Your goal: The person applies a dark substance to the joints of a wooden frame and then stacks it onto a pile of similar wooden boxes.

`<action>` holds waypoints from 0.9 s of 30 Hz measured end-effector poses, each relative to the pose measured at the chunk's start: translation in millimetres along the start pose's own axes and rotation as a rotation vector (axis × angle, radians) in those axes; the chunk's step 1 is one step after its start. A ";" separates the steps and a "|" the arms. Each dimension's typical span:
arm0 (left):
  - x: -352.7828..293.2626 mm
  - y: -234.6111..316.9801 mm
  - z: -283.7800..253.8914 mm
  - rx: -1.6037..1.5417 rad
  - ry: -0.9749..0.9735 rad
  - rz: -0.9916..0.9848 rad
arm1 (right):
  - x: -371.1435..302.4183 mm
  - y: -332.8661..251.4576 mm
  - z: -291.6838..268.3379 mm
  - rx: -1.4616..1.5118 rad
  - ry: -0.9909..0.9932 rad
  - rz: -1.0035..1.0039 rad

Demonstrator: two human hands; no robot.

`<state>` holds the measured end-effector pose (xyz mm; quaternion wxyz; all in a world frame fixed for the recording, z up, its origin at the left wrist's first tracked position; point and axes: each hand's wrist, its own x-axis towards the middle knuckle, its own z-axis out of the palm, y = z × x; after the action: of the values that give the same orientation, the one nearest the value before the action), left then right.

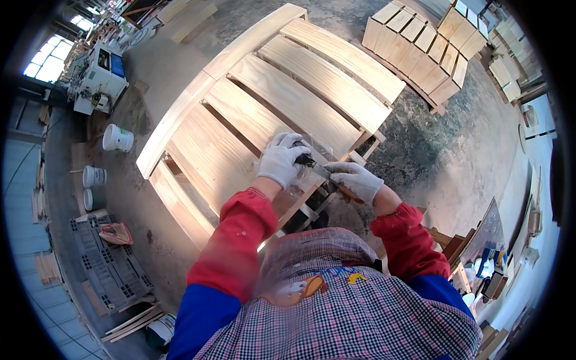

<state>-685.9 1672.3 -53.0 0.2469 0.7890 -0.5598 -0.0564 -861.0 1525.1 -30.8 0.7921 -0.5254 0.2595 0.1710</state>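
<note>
Both hands wear white work gloves and meet over the near edge of a slatted pale-wood panel (294, 96). My right hand (355, 179) is closed round a putty knife with a brown handle (350, 194); its metal blade points left, toward the other hand. In my left hand (281, 158), the fingers are closed on a small dark thing (306, 160) whose kind I cannot make out. Clear plastic film (317, 147) shows around it. The blade's tip is close to the dark thing; whether they touch is hard to tell.
Wooden boxes or drawers (417, 48) stand in rows at the far right. White buckets (117, 138) and a grey plastic pallet (111, 258) are on the left, with a white machine (102, 78) behind. A cluttered bench (480, 264) is near my right.
</note>
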 end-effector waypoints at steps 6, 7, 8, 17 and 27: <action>-13.8 1.6 -18.3 -0.083 -0.040 -0.183 | -19.6 2.2 -2.3 0.347 -0.063 -0.137; -18.6 2.6 -25.3 -0.081 -0.055 -0.214 | -21.8 8.0 -5.9 0.400 -0.126 -0.196; -24.8 1.7 -30.8 -0.080 -0.070 -0.245 | -23.8 12.1 -7.6 0.452 -0.189 -0.254; -153.1 -9.5 -86.8 -0.182 0.238 -0.352 | -20.9 31.2 36.6 0.398 -0.152 -0.478; -409.1 -29.6 -115.9 -0.504 0.531 -0.704 | 6.6 98.1 206.7 0.560 -0.073 -0.351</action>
<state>-768.4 2090.4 -42.1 0.5295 0.8328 -0.1470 -0.0668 -861.1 1753.6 -42.9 0.9320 -0.3174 0.1731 -0.0273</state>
